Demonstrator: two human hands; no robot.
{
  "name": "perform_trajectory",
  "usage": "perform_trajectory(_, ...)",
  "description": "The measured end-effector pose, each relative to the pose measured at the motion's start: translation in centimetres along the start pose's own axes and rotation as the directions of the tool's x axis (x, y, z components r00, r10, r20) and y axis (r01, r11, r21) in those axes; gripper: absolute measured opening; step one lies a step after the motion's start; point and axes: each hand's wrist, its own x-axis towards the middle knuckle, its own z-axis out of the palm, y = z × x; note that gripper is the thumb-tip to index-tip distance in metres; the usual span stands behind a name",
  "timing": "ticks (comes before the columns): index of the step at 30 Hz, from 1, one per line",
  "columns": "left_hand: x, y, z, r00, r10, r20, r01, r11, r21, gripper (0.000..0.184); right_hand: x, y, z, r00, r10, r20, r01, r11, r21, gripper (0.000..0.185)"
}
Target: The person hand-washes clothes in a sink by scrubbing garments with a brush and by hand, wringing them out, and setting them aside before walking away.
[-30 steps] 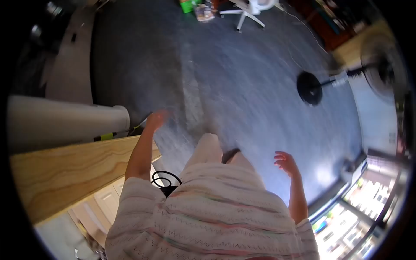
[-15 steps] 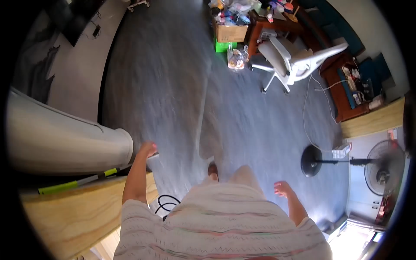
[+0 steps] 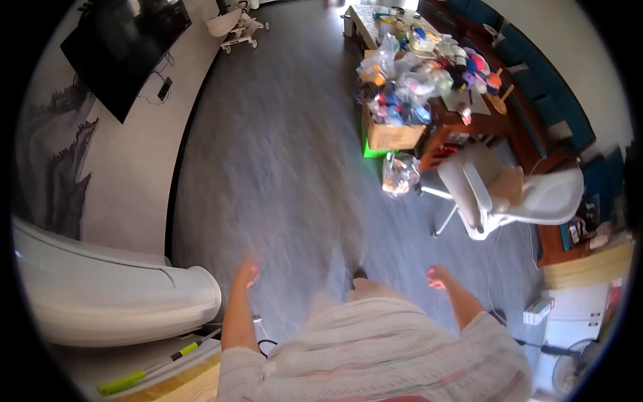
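My left hand (image 3: 247, 272) hangs low over the grey floor, to the right of a tall white rounded appliance (image 3: 134, 295); it is blurred and its finger shape is unclear. My right hand (image 3: 437, 277) is held out at the other side of my body, over the floor, with fingers loosely curled and apart and nothing in them. Neither hand touches any object. Between them are my striped shirt and one dark shoe (image 3: 360, 273).
A white office chair (image 3: 482, 194) stands at the right, beside a plastic bag (image 3: 400, 174) and a full cardboard box (image 3: 395, 137). Further are a cluttered wooden table (image 3: 485, 117) and a stroller (image 3: 236, 28). A fan (image 3: 569, 368) stands low right; a TV (image 3: 127, 47) hangs left.
The view has moved forward and tilted up. The chair, box and fan sit lower in view, and the TV, stroller and long table now show. Both hands still hang at my sides.
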Motion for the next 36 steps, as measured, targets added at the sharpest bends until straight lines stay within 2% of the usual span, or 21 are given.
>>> perform_trajectory(1,0.9,-2.8,-3.2,1.000,-0.001,-0.003,0.002,0.977,0.213,0.014,1.4,-5.0,-1.0,0.999,-0.052,0.004,0.053,0.998,-0.039,0.026)
perform_trajectory(4,-2.0,-0.4,-7.4,0.941,-0.302,-0.151,0.332,0.910,0.248,0.012,6.3,-20.3,-3.6,0.930,-0.349,0.118,0.365,0.914,-0.174,0.028)
perform_trajectory(6,-0.1,1.1,-9.2,0.827,-0.515,-0.223,0.562,0.755,0.339,0.016,10.8,-29.3,-3.8,0.835,-0.533,0.136,0.538,0.843,0.003,0.032)
perform_trajectory(9,4.2,-3.7,-14.9,0.641,-0.718,-0.273,0.768,0.606,0.208,0.015,8.2,-40.4,-5.9,0.840,-0.521,0.148,0.482,0.844,0.235,0.035)
perform_trajectory(11,6.9,7.2,-14.2,0.600,-0.695,-0.397,0.799,0.544,0.256,0.018,13.5,-41.8,-6.8,0.889,-0.424,0.172,0.362,0.882,0.303,0.030)
perform_trajectory(14,19.2,18.6,-13.9,0.835,-0.446,-0.322,0.545,0.593,0.593,0.008,13.4,-43.2,-9.4,0.978,-0.154,0.143,0.148,0.988,0.051,0.027)
perform_trajectory(16,29.1,25.5,-16.4,0.935,-0.328,-0.134,0.330,0.664,0.671,0.010,14.2,-43.3,-9.9,0.994,-0.034,0.106,0.026,0.997,0.075,0.027)
perform_trajectory(17,35.8,30.5,-15.2,0.937,-0.241,-0.254,0.348,0.569,0.745,0.010,14.6,-43.7,-10.0,0.994,0.016,0.108,-0.027,0.994,0.105,0.028)
perform_trajectory(18,41.8,35.5,-13.9,0.930,-0.264,-0.254,0.366,0.616,0.698,0.011,14.7,-44.2,-10.5,0.993,0.063,0.104,-0.077,0.988,0.136,0.029)
perform_trajectory(20,47.3,48.5,-8.2,0.951,0.239,-0.198,-0.063,0.774,0.630,0.017,15.8,-45.8,-11.2,0.977,0.135,0.165,-0.160,0.976,0.146,0.016)
perform_trajectory(22,51.9,58.7,-2.7,0.860,0.505,-0.073,-0.414,0.774,0.479,0.024,18.7,-49.2,-12.6,0.969,0.088,0.230,-0.090,0.996,0.000,0.010)
perform_trajectory(25,59.1,65.4,0.8,0.974,0.222,0.055,-0.225,0.972,0.066,0.026,27.0,-58.3,-17.3,0.956,-0.100,0.275,0.085,0.994,0.064,0.005)
perform_trajectory(27,65.0,63.9,-1.3,0.990,0.029,0.136,-0.038,0.997,0.060,0.028,32.4,-64.8,-20.4,0.930,-0.246,0.274,0.191,0.958,0.214,0.008)
perform_trajectory(29,66.0,63.7,-3.4,0.998,0.037,0.053,-0.062,0.776,0.627,0.030,31.8,-75.5,-25.0,0.960,-0.206,0.190,0.140,0.940,0.311,0.009)
perform_trajectory(30,65.2,64.7,-4.4,0.997,-0.073,-0.021,0.073,0.846,0.528,0.026,30.4,-82.5,-28.0,0.961,-0.192,0.199,0.131,0.949,0.286,0.011)
perform_trajectory(31,64.7,63.7,-5.2,0.991,-0.010,-0.134,0.056,0.937,0.344,0.013,33.6,-87.0,-29.7,0.956,-0.238,0.172,0.180,0.937,0.299,0.013)
perform_trajectory(32,63.7,65.9,-5.1,0.967,-0.185,-0.178,0.211,0.968,0.139,0.008,35.1,-92.2,-31.9,0.930,-0.301,0.210,0.210,0.906,0.367,0.015)
perform_trajectory(33,64.8,65.3,-6.3,0.927,-0.313,-0.204,0.336,0.938,0.085,0.010,34.9,-97.9,-33.8,0.915,-0.397,0.078,0.361,0.888,0.287,0.012)
perform_trajectory(34,65.4,64.4,-7.2,0.924,-0.322,-0.206,0.381,0.822,0.423,0.011,39.6,-101.8,-36.2,0.871,-0.395,0.292,0.188,0.818,0.544,0.005)
perform_trajectory(35,66.5,62.6,-7.9,0.859,-0.441,-0.261,0.511,0.771,0.380,0.010,39.0,-106.6,-37.7,0.865,-0.484,0.132,0.395,0.820,0.415,0.017)
perform_trajectory(36,67.3,62.2,-8.3,0.782,-0.553,-0.287,0.623,0.698,0.353,0.010,41.2,-110.1,-39.3,0.843,-0.521,0.136,0.375,0.749,0.546,0.020)
